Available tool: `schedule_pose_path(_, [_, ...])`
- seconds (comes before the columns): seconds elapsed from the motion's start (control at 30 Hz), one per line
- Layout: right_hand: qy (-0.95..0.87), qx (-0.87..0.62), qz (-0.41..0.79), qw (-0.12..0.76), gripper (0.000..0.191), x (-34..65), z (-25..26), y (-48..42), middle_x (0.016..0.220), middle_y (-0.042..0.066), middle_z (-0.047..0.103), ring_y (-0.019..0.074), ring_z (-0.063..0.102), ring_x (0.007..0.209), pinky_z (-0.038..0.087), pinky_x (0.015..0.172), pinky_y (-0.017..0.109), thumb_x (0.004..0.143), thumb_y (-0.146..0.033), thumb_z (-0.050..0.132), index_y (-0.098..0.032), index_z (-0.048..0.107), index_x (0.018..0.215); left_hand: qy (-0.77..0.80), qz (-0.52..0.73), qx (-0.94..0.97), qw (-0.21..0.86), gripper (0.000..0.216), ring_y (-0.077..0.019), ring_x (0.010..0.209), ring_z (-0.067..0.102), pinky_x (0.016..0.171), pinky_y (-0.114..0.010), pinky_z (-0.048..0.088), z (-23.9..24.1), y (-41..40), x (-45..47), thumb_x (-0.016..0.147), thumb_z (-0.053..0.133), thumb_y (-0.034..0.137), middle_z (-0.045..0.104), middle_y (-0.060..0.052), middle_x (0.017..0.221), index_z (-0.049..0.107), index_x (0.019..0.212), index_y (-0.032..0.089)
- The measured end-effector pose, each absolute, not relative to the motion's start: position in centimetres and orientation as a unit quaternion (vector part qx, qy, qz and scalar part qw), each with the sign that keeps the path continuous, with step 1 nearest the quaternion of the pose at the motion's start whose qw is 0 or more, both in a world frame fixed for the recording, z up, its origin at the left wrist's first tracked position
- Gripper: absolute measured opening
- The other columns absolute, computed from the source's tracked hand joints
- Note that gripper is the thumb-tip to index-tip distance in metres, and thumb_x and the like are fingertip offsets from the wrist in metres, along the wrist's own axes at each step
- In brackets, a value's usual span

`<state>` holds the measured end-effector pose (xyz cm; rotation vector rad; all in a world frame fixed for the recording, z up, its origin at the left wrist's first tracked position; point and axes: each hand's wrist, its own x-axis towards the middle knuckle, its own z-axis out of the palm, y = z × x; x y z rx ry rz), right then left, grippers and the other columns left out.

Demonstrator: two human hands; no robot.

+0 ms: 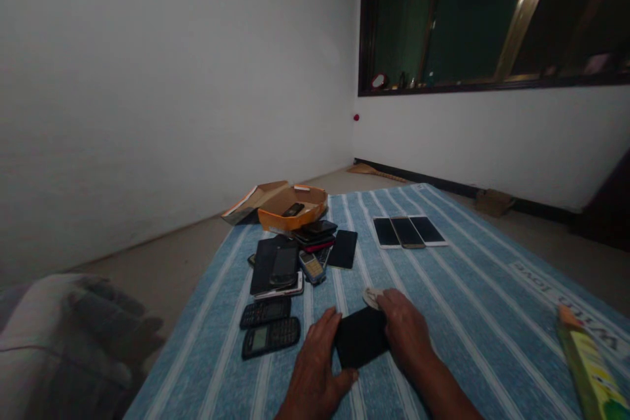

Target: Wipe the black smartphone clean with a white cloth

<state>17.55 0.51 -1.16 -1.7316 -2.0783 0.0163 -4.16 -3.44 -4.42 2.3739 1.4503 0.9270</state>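
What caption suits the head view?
Left hand against a flat black rectangular device, right hand holding a pale rounded object at its far edge, on blue striped cloth.

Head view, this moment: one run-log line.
left hand: at dark device, left edge; right hand: holds pale pad at far right corner; three phones: side by side; orange box: open

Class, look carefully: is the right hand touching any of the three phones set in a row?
Apart. The head view shows bare striped blue cloth between the right hand and the row of phones.
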Motion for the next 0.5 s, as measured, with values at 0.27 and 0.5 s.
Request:
schedule_pose_path(0.27, [-0.791,-0.559,-0.007,0.248,0.036,15.4,-2.2,-0.2,0.109,0.009,0.069,0.024,0.058,0.111,0.04,0.102,0.034,0.082,0.001,0.047,-0.018,0.072,0.101,0.476,0.349,0.804,0.075,0.076,-0.0344,0.126,0.054,0.101,-0.052,0.051,-4.7,-3.2,-4.0,0.066,0.07,0.016,0.057,-0.013,0.138,0.047,0.137,0.023])
schedule_pose_path(0.5, [-0.789,-0.561,0.001,0.25,0.039,16.2,-1.5,0.4,0.1,0.007,0.069,0.0228,0.061,0.101,0.045,0.094,0.032,0.081,0.003,0.045,-0.019,0.071,0.099,0.481,0.361,0.795,0.077,0.074,-0.0344,0.123,0.057,0.099,-0.051,0.052,-5.0,-3.1,-3.9,0.066,0.071,0.018,0.06,-0.012,0.134,0.048,0.136,0.022])
